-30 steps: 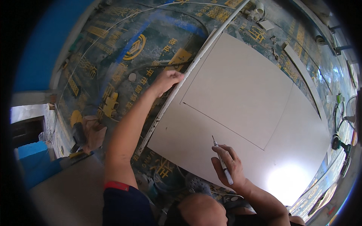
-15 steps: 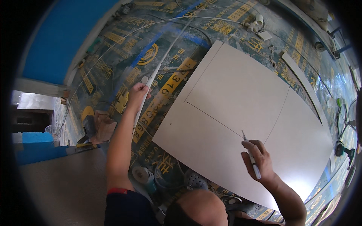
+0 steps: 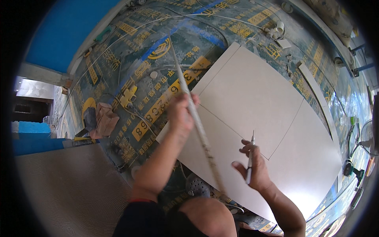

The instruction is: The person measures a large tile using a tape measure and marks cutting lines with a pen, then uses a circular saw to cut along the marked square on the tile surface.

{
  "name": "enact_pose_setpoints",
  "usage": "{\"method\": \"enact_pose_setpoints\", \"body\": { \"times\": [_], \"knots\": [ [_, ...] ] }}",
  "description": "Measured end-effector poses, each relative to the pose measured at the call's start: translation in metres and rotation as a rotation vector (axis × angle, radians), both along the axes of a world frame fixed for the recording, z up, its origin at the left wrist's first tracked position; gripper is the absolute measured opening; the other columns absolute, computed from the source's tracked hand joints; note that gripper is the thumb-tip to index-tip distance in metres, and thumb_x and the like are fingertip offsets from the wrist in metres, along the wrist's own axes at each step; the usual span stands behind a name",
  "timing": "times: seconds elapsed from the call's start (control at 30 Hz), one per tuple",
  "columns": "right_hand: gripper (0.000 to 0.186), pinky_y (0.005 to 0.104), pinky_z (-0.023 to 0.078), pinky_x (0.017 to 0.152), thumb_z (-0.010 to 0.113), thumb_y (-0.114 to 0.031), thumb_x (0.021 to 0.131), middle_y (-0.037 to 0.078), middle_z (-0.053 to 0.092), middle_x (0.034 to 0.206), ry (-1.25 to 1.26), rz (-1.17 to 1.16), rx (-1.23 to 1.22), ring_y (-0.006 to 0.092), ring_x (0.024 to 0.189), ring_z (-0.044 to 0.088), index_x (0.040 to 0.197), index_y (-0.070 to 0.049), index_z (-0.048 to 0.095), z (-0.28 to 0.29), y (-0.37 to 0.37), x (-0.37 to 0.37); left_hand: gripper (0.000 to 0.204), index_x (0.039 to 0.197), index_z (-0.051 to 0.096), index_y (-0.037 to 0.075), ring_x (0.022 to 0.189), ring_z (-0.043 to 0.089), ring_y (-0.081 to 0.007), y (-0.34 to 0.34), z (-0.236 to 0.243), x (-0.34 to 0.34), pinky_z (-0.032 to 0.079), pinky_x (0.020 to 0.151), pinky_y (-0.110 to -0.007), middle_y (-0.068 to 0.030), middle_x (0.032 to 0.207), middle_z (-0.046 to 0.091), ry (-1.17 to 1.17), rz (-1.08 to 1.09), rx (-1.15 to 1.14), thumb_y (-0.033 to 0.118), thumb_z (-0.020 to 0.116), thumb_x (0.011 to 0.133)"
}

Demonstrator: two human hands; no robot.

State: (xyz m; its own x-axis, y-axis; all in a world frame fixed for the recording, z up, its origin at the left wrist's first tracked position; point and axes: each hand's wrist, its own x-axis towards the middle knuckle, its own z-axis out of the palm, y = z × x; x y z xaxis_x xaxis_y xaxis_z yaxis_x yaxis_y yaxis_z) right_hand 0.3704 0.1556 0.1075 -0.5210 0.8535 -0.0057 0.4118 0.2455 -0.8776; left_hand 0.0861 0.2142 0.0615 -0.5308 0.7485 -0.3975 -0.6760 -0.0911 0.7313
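Gripping long strip [image 3: 202, 136] across panel [image 3: 272, 87], left hand [image 3: 181, 115] closed; right hand [image 3: 258, 170] over panel, fingers loosely holding pen-like tool [image 3: 250, 160].

The cream panel [image 3: 256, 91] at 3 o'clock is smooth, with a soft sheen. The long bar [image 3: 202, 134] looks dull and scuffed, brownish toward 6 o'clock. The pen [image 3: 249, 173] resembles smooth plastic. The grey slab [image 3: 71, 185] at 8 o'clock is finely ridged; the floor sheeting [image 3: 185, 49] toward 12 o'clock, dusty and worn.
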Motion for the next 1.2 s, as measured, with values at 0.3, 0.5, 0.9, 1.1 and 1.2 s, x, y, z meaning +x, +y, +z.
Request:
{"method": "enact_pose_setpoints", "body": {
  "times": [0.3, 0.5, 0.9, 1.1, 1.2],
  "knots": [
    [0.029, 0.047, 0.051, 0.062, 0.063, 0.0, 0.08, 0.018, 0.057, 0.088, -0.349, 0.062, 0.031, 0.0394, 0.076, 0.058, 0.106, -0.004, 0.05, -0.036, -0.046, 0.103, 0.013, 0.097, 0.055, 0.0, 0.078, 0.061, -0.0163, -0.07, -0.048, 0.148, 0.051, 0.076, -0.028, -0.0083, 0.088, 0.063, 0.039, -0.256, -0.293, 0.013, 0.057, 0.096],
    [0.028, 0.0375, 0.052, 0.049, 0.063, 0.002, 0.075, 0.012, 0.057, 0.084, -0.439, 0.291, 0.157, 0.0287, 0.068, 0.06, 0.1, -0.005, 0.055, -0.061, -0.05, 0.206, 0.026, 0.1, 0.055, -0.001, 0.08, 0.059, -0.0173, -0.114, -0.046, 0.135, 0.049, 0.078, -0.032, -0.0082, 0.091, 0.063, 0.492, -0.675, -0.337, 0.025, 0.058, 0.097],
    [0.028, 0.0551, 0.044, 0.098, 0.073, -0.006, 0.074, 0.024, 0.057, 0.123, -0.593, 0.143, 0.427, 0.0445, 0.114, 0.054, 0.096, -0.005, 0.056, -0.062, -0.069, 0.276, 0.09, 0.144, 0.024, -0.008, 0.139, 0.018, -0.0496, -0.072, -0.059, 0.093, 0.019, 0.111, -0.061, -0.034, 0.146, 0.022, 1.842, -0.514, -0.511, 0.049, 0.063, 0.087],
    [0.031, 0.0505, 0.044, 0.088, 0.069, -0.01, 0.082, 0.019, 0.054, 0.103, -0.651, -0.04, 0.233, 0.0407, 0.1, 0.048, 0.11, -0.004, 0.056, -0.096, -0.062, 0.264, 0.112, 0.147, 0.016, -0.009, 0.143, 0.008, -0.0502, -0.075, -0.086, 0.09, 0.011, 0.112, -0.064, -0.0368, 0.151, 0.01, 1.856, -0.552, -0.604, 0.064, 0.066, 0.078],
    [0.029, 0.0461, 0.045, 0.085, 0.062, -0.003, 0.081, 0.017, 0.053, 0.1, -0.571, -0.019, 0.221, 0.038, 0.096, 0.05, 0.109, -0.005, 0.056, -0.093, -0.054, 0.266, 0.117, 0.148, 0.014, -0.008, 0.145, 0.006, -0.0475, -0.069, -0.095, 0.096, 0.009, 0.113, -0.063, -0.0354, 0.152, 0.01, 1.868, -0.604, -0.631, 0.068, 0.066, 0.075]
  ]
}}
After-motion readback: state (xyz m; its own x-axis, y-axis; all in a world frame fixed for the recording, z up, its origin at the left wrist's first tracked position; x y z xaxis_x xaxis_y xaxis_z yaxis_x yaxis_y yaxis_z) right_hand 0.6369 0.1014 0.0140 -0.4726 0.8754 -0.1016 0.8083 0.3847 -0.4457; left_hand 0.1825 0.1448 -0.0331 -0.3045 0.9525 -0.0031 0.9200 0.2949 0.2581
